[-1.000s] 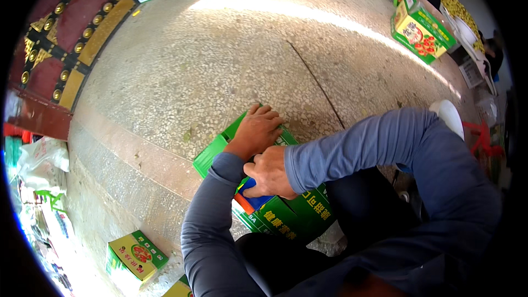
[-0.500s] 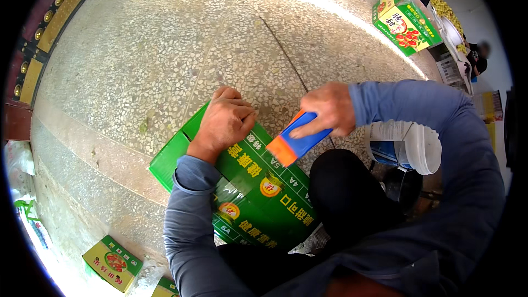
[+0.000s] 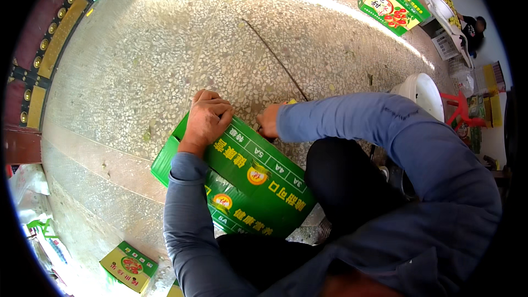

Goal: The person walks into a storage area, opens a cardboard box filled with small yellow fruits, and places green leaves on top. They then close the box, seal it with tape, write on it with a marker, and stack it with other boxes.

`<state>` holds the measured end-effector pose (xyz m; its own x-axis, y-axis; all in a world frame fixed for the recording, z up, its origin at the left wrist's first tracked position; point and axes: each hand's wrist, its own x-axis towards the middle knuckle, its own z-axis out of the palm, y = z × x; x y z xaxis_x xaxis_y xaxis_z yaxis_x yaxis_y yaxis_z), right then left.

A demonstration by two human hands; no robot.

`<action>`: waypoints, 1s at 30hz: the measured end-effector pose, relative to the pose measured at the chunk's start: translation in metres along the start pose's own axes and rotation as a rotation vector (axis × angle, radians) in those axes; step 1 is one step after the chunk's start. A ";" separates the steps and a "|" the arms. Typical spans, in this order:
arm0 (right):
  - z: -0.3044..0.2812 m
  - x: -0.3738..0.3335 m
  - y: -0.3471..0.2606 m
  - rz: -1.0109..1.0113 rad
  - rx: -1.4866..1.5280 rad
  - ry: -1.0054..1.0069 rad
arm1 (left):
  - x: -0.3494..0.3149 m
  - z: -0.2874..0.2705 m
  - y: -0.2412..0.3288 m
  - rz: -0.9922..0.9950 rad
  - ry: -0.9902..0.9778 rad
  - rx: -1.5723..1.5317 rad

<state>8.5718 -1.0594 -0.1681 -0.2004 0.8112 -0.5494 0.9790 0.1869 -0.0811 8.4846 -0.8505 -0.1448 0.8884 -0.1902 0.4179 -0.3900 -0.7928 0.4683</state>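
A green carton [image 3: 242, 159] with yellow lettering and round orange emblems lies tilted in front of my knees. My left hand [image 3: 208, 120] rests on its far left part, fingers bent over the edge and gripping it. My right hand [image 3: 269, 121] is closed, low against the carton's far side, with its fingers mostly hidden. A small yellow bit [image 3: 291, 102] shows beside the right wrist. The blue-and-orange hand tool seen earlier is out of sight, so what the right hand holds cannot be made out.
A printed fruit carton [image 3: 391, 3] stands at the far right. Near the right forearm are a white bucket [image 3: 428, 93] and a red plastic stand [image 3: 461, 111]. Another carton [image 3: 130, 265] lies at the lower left. A thin dark rod [image 3: 275, 56] lies on the speckled floor.
My right hand has moved left and down to the carton's far side, and the blue-and-orange tool has gone from sight. My left hand stays on the carton. The view has shifted slightly.
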 end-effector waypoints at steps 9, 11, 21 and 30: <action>0.013 -0.101 0.048 0.603 0.184 0.266 | -0.081 -0.052 -0.024 -0.610 0.139 0.159; 0.009 -0.138 0.058 0.741 0.218 0.338 | -0.113 -0.067 -0.014 -0.838 0.194 0.247; -0.097 -0.126 -0.015 0.325 0.306 1.117 | -0.240 -0.059 0.100 -1.235 0.229 0.467; -0.153 0.008 -0.131 -0.224 0.577 0.951 | -0.234 -0.053 0.108 -1.256 0.340 0.582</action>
<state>8.4364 -0.9925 -0.0346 -0.0784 0.9296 0.3603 0.7390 0.2967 -0.6049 8.2220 -0.8609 -0.1513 0.4307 0.8855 0.1742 0.8275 -0.4645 0.3153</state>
